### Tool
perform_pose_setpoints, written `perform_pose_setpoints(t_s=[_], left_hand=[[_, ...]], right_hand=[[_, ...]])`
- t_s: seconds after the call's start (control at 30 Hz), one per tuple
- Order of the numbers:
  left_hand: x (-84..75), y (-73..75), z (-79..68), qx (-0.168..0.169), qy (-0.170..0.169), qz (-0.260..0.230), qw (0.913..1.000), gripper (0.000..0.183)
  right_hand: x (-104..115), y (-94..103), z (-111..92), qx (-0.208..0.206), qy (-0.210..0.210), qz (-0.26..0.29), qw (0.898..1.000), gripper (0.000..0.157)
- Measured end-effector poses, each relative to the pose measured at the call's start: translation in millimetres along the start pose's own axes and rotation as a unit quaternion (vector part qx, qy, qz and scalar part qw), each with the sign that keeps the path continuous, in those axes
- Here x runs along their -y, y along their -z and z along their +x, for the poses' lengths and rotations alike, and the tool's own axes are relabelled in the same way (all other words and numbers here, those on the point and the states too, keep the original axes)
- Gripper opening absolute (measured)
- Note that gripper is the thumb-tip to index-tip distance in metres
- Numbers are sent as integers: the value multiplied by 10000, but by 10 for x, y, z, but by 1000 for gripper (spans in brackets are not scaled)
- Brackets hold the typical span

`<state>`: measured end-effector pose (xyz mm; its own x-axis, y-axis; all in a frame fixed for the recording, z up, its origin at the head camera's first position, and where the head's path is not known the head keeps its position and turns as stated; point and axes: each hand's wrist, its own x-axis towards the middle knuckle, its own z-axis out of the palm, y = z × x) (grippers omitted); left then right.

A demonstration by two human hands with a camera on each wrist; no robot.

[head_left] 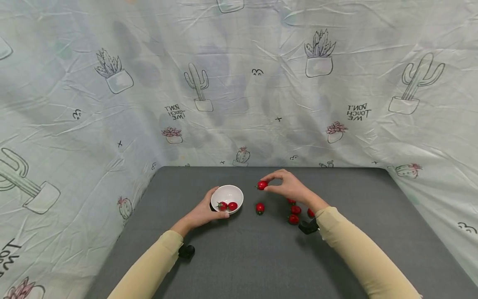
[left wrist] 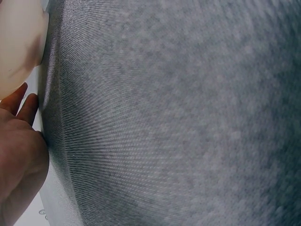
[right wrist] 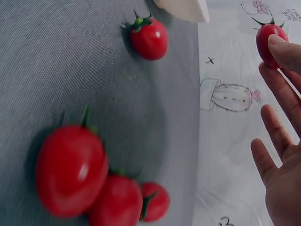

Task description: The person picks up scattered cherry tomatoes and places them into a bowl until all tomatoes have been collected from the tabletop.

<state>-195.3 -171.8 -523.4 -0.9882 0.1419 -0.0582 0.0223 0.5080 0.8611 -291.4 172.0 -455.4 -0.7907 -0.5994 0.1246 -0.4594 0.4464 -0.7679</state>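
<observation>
My left hand (head_left: 203,212) holds a white bowl (head_left: 239,192) by its left side, thumb along the near side and fingers behind. Two red cherry tomatoes (head_left: 232,206) with green stems lie inside it. To the right and above the table, my right hand (head_left: 290,186) pinches another cherry tomato (right wrist: 267,46) between thumb and fingertips; its other fingers are spread in the right wrist view. A single tomato (head_left: 259,208) lies between the bowl and the right hand. In the left wrist view, only part of the bowl (left wrist: 21,42) and the hand (left wrist: 21,155) show.
Several loose tomatoes (head_left: 293,219) lie in a group below the right wrist, partly hidden by the arm. The grey table (head_left: 242,257) ends at a pale curtain (head_left: 239,83) printed with cacti. Black wrist devices (head_left: 308,226) sit under both forearms.
</observation>
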Motion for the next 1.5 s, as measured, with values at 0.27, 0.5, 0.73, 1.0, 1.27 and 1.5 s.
perform_pose_setpoints(t_s=[0.27,0.5,0.73,1.0,1.27,1.5], left_hand=[[-39,6,25,-32,34,-28,10000,111],[-111,24,31,-42,38,-99,9999,111],[-47,28,67,-46,136,-2,9999,115],[21,25,8,45,143,-154,9998,115],[45,25,-1,26,221,-157,9996,114],[28,38,58,40,223,-182,9996,114]], right_hand=[[75,-109,201,72,174,-18,9998,27],[172,-205,370,90,248,-68,9996,26],[210,-365,509,127,359,-128,9992,25],[217,-571,528,265,392,-70,9989,25],[241,-660,569,347,403,-106,9985,23],[244,-672,647,403,365,-322,9980,22]])
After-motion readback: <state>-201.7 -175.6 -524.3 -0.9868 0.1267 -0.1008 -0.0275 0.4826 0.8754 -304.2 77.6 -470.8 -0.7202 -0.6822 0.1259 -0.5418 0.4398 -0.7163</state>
